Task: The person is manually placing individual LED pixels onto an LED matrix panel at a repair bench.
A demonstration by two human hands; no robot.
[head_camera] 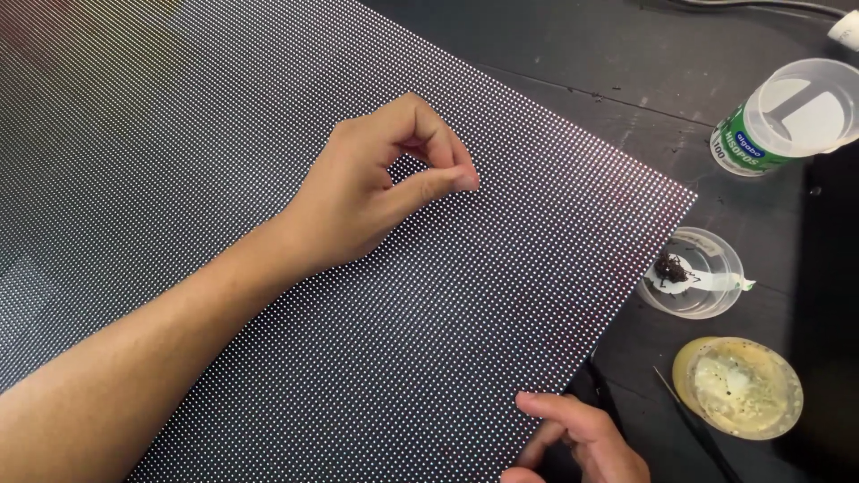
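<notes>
A black panel (268,268) gridded with white dots lies near a clear dish (693,273) and a yellowish dish (738,387).

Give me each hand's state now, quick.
Left hand: pinched shut above the LED panel; anything held cannot be told.
Right hand: open, fingertips on the panel's edge.
</notes>
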